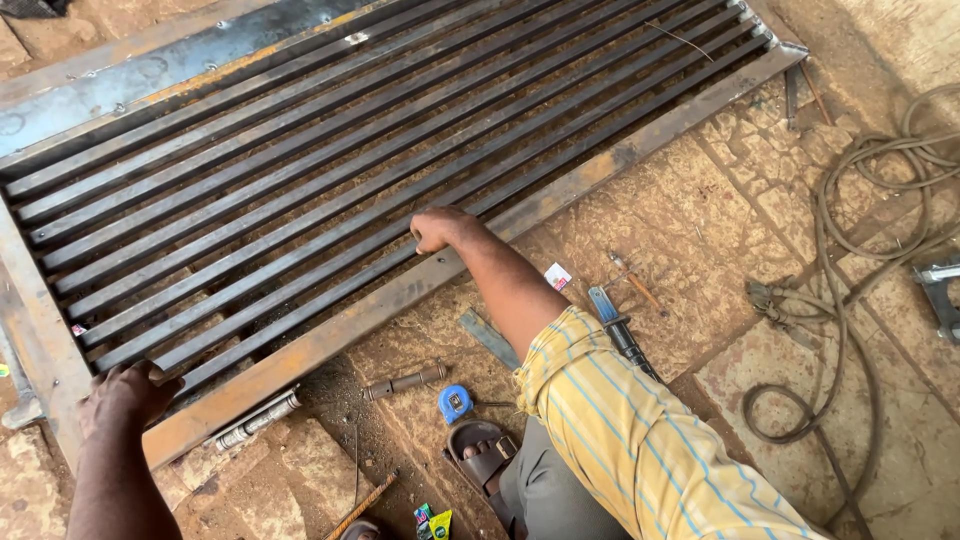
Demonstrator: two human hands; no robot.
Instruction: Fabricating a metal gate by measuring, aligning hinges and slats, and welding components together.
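A big steel grille (330, 170) of long parallel bars lies flat on the stone floor (680, 230), and everything else sits around it. At its near left corner the left hand (125, 395) rests on the frame, fingers curled down over the end of the nearest bars; the grip looks closed on the corner, though the fingertips are hidden. Just below the grille's near rail, a metal cylinder with a threaded end (258, 420) lies tucked against the frame, and a second short dark cylinder (403, 381) lies a little farther out on the floor. A blue tape measure (455, 403) sits near that, close to a sandalled foot (482, 455). Midway along the near rail the right hand (435, 228) is bunched in a fist on the rail, knuckles up beside the last bar; I cannot tell whether it holds anything. Its arm runs back to a yellow striped sleeve (640, 440). Beside the forearm, off the rail, lie a flat grey file (488, 338), a small white card (557, 276) and a blue-handled tool (620, 330). Well to the right of the grille, a grey hose (830, 260) loops across the floor.
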